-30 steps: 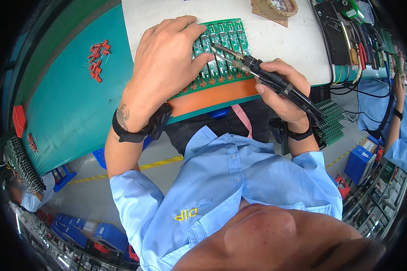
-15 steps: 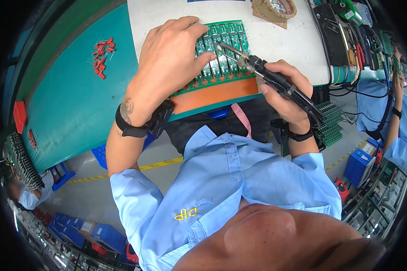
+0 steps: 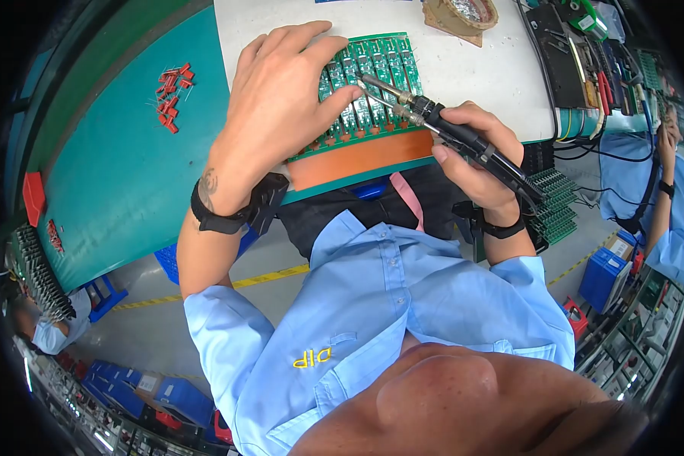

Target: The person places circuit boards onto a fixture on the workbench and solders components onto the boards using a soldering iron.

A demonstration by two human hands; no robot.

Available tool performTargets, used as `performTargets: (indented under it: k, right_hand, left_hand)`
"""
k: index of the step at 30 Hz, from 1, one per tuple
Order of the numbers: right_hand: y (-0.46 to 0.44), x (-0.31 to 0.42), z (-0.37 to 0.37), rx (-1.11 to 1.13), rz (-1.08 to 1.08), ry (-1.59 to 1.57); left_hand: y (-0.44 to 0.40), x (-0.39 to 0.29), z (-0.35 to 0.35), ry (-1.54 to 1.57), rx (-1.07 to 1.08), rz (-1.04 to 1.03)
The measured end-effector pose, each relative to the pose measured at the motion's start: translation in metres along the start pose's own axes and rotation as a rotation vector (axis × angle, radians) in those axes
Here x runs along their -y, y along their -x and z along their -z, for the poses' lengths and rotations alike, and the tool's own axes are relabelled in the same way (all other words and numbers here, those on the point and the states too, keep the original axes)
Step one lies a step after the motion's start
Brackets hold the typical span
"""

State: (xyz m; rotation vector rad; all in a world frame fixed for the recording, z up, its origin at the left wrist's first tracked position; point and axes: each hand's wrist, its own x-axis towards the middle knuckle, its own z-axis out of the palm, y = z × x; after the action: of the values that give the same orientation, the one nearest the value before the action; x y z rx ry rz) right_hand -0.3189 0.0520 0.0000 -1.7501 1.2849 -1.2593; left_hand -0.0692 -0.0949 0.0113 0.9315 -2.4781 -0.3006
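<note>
A green circuit board panel (image 3: 372, 64) with a row of narrow boards lies on the white work surface in front of me. My left hand (image 3: 281, 83) rests over the panel's left side. Its fingers stretch toward the far edge, and the thumb, apart from them, points across the boards. In my right hand (image 3: 482, 152) is a black soldering iron (image 3: 471, 140) with two slim metal prongs. The prongs reach onto the middle of the panel, close to my left thumb tip. Whether the tips touch a joint is too small to tell.
An orange strip (image 3: 365, 159) runs along the near table edge. Red components (image 3: 171, 99) with wire leads lie on the green mat (image 3: 121, 159) at left. A round brown pot (image 3: 463, 15) stands at the back. Hand tools (image 3: 585, 72) and cables lie at right, near another person's arm (image 3: 665, 175).
The soldering iron's prongs have shifted slightly left across the panel. My left hand has slid a little left, its thumb still over the boards.
</note>
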Motion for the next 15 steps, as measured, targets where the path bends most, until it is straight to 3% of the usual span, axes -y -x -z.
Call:
performTargets:
  k: [15]
  right_hand:
    - [-0.008,-0.0055,-0.0086,0.029,-0.064,0.032]
  left_hand:
    - [0.0081,0.0058,0.0015,-0.005,0.054,0.048]
